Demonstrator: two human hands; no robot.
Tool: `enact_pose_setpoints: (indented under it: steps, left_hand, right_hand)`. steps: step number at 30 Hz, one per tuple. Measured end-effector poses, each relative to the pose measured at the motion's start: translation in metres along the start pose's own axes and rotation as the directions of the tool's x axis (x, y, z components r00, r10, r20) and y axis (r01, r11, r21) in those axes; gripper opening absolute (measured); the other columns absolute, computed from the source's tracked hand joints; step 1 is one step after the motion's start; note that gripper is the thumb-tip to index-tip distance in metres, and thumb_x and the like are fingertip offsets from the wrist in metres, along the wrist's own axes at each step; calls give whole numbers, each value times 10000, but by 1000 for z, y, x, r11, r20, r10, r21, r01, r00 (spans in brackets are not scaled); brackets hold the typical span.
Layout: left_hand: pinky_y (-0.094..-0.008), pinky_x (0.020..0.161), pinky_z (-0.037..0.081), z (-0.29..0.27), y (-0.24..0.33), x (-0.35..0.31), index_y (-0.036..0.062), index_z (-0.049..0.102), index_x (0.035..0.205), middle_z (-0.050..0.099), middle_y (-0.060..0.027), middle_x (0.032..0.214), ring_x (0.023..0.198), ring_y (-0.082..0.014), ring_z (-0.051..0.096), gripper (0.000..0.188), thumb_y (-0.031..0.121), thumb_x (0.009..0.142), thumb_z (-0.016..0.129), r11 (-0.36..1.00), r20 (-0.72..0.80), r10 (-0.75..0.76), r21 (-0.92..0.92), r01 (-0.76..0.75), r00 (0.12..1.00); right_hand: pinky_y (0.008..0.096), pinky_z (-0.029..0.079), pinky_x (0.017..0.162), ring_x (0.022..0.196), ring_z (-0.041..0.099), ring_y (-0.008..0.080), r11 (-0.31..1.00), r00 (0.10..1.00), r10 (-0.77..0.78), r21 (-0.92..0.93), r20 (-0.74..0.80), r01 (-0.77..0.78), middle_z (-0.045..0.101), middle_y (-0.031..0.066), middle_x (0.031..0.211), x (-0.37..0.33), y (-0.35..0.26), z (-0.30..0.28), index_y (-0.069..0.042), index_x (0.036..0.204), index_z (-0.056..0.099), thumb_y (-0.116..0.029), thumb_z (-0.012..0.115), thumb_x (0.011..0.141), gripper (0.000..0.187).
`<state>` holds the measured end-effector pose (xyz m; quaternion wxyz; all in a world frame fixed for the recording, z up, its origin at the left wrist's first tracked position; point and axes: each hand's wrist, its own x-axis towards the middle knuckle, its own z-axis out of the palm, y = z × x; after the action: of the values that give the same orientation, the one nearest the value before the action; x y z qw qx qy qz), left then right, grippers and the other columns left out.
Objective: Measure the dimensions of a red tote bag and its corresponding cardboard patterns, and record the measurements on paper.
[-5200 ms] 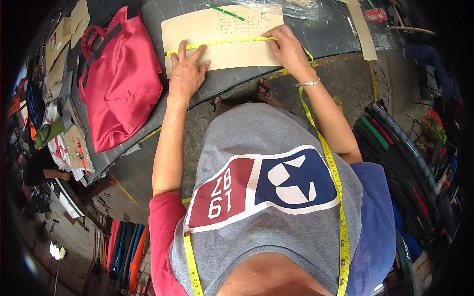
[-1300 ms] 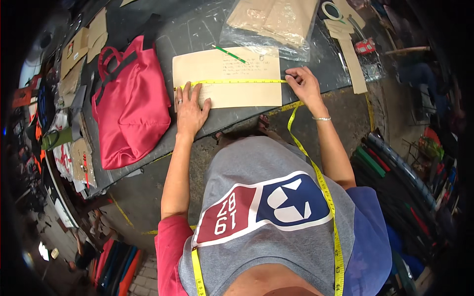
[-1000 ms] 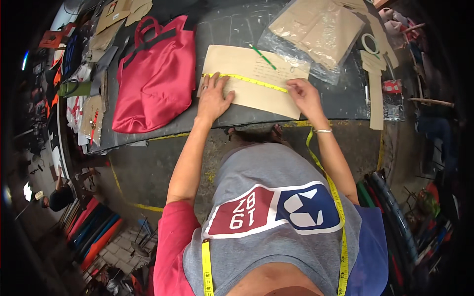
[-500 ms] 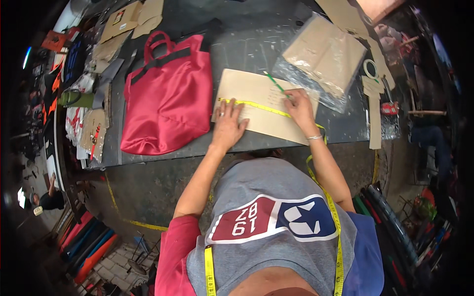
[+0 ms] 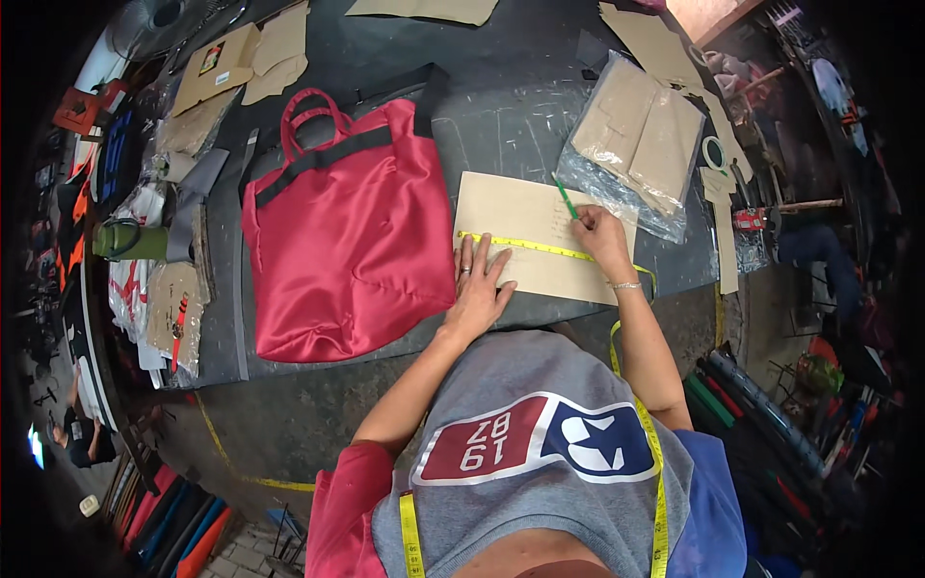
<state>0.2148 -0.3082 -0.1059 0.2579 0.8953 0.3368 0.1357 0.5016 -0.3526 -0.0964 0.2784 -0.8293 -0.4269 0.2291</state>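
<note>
Measuring tape is laid across the paper sheet from left hand, fingers apart, to right hand, clamped on a green pencil beside notes already written, any measured mark being indiscernible

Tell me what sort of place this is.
Probably a sewing or bag workshop: a yellow tape measure lies across tan card, a red bag lies beside it, with apparent fabric rolls at right.
</note>
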Motion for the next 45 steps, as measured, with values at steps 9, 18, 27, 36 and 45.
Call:
enact_pose_setpoints:
  steps: [9, 18, 27, 36, 45]
  left_hand:
    - [-638, 1229, 134, 9, 5, 13, 101, 464, 1511, 288, -197, 1639, 1530, -488, 144, 582, 374, 1011, 588, 986, -87, -153, 57, 158, 984]
    - [-649, 1218, 138, 20, 40, 54, 49, 512, 1380, 322, -241, 1603, 1535, -464, 174, 482, 333, 1003, 612, 976, -176, -206, 35, 216, 963]
    - [-637, 1222, 157, 38, 85, 69, 72, 482, 1433, 304, -243, 1606, 1535, -463, 186, 529, 325, 993, 629, 991, -74, -136, -26, 135, 988]
    - [-603, 1230, 191, 35, 90, 88, 58, 511, 1406, 328, -239, 1595, 1533, -447, 206, 502, 300, 986, 642, 996, -22, -58, -69, 57, 998]
    - [-596, 1227, 209, 44, 97, 104, 55, 552, 1370, 367, -219, 1583, 1519, -459, 237, 472, 289, 976, 668, 999, -20, 45, 13, -45, 999]
  right_hand:
    - [294, 486, 632, 678, 565, 112, 967, 987, -46, 256, 156, 5, 613, 37, 765, -35, 4, -32, -30, 1018, 602, -36, 693, 834, 206]
    - [255, 494, 729, 805, 611, 99, 807, 998, 20, 588, 55, -48, 632, 17, 903, -75, 84, -106, -65, 1103, 547, -51, 576, 1014, 95]
    - [241, 482, 713, 790, 587, 103, 814, 999, 45, 578, 24, -51, 677, 43, 956, -80, 117, -123, -33, 1106, 629, -135, 497, 1061, 172]
    - [240, 475, 676, 776, 557, 84, 897, 993, -101, 437, 56, 67, 660, 54, 1153, -74, 118, -111, -31, 1060, 705, -12, 550, 990, 172]
    - [264, 509, 750, 905, 628, 134, 908, 998, -53, 414, -27, 60, 593, 73, 1375, -73, 99, -95, -59, 1154, 722, -26, 570, 973, 238]
